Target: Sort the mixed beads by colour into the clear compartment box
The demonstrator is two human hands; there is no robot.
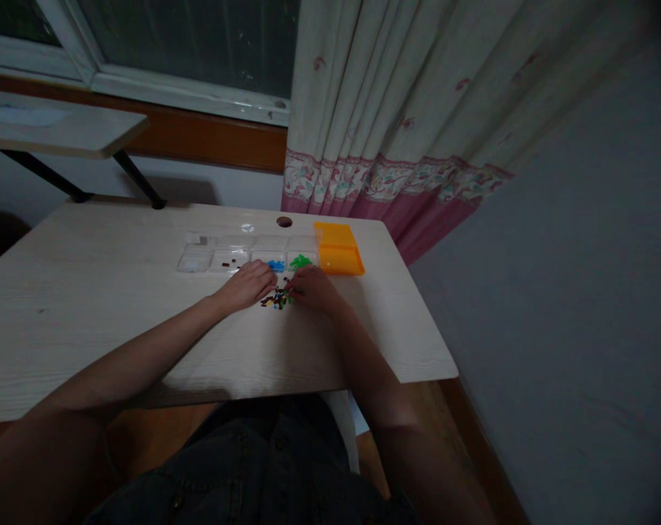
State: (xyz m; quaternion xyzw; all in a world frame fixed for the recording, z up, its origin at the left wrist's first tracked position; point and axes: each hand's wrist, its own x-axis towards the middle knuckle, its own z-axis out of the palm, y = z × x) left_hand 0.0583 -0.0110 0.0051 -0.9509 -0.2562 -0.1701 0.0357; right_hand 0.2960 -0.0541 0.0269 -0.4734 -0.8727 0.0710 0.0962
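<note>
A loose pile of tiny coloured pieces [275, 299], mostly dark with some green, blue and yellow, lies on the table between my hands. My left hand [249, 284] is at the pile's upper left, its fingers curled together at the front edge of a clear compartment box [193, 262]. At the pile's upper right, my right hand [311, 287] has its fingertips pinched together over the pieces. What either hand holds is too small to make out. In the box, green pieces [300, 261] fill one compartment, blue pieces [276, 265] another, and a few dark pieces [226, 264] a third.
An orange plastic tray [341, 249] stands against the box's right end. Behind the box is a round hole [284, 222] in the pale wooden table [116, 292]. A raised shelf [62, 127] stands at the back left. A curtain [374, 168] hangs behind the table.
</note>
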